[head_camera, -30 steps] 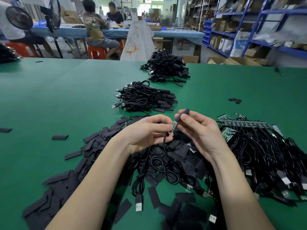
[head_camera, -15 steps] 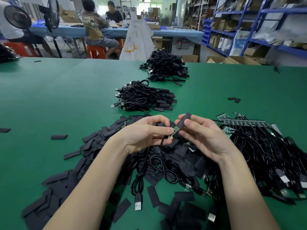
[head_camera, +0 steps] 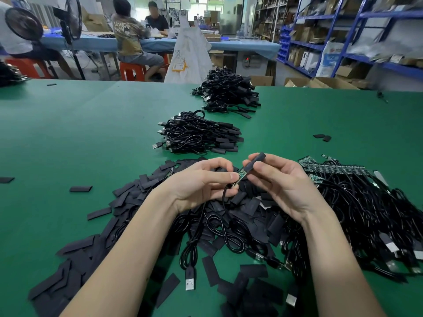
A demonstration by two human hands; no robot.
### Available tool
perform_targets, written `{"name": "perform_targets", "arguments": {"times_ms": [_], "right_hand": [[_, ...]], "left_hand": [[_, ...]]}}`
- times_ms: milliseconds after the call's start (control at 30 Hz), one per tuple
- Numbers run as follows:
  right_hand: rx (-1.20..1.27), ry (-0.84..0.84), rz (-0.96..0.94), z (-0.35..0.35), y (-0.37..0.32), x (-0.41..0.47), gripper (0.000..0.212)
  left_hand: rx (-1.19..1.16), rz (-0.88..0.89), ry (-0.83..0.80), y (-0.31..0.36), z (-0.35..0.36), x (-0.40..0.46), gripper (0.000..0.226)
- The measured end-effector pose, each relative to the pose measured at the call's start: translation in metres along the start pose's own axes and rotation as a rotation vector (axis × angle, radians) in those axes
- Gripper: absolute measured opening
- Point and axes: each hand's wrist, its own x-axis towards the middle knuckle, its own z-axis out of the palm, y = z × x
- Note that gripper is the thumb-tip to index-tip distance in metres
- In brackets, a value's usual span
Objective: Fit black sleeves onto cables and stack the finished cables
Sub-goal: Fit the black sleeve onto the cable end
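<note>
- Left hand [head_camera: 199, 184] pinches the cable's board [head_camera: 239, 178]; right hand [head_camera: 281, 181] grips the sleeve [head_camera: 254, 163].
- Since a second ago the sleeve has slid slightly further on; board partly exposed, fitting unfinished.

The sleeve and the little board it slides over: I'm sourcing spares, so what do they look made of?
The sleeve: probably matte black plastic tubing; loose sleeves lie flat without shine. The board: green circuit-board laminate, apparently, speckled with tiny components. Exact materials aren't discernible.
</note>
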Motion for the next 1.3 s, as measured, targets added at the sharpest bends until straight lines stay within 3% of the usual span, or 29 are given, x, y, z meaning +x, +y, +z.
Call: {"name": "perform_targets", "arguments": {"times_ms": [467, 800, 933, 1033, 1300], "right_hand": [[0.029, 0.009, -0.039, -0.001, 0.003, 0.001, 0.017], [0.007, -0.093, 0.081, -0.004, 0.005, -0.001, 0.020], [0.019, 0.004, 0.045, -0.003, 0.008, 0.002, 0.017], [0.059, 0.130, -0.004, -0.006, 0.007, 0.005, 0.012], [0.127, 0.231, -0.009, -0.008, 0.006, 0.009, 0.017]], "left_hand": [[-0.006, 0.003, 0.046, 0.001, 0.001, -0.001, 0.019], [0.066, -0.006, 0.015, 0.002, 0.005, -0.004, 0.017], [0.089, 0.037, 0.035, 0.003, 0.004, -0.005, 0.022], [0.265, 0.087, 0.105, 0.002, 0.002, -0.006, 0.031], [0.535, 0.358, 0.296, -0.006, 0.011, 0.005, 0.013]]}}
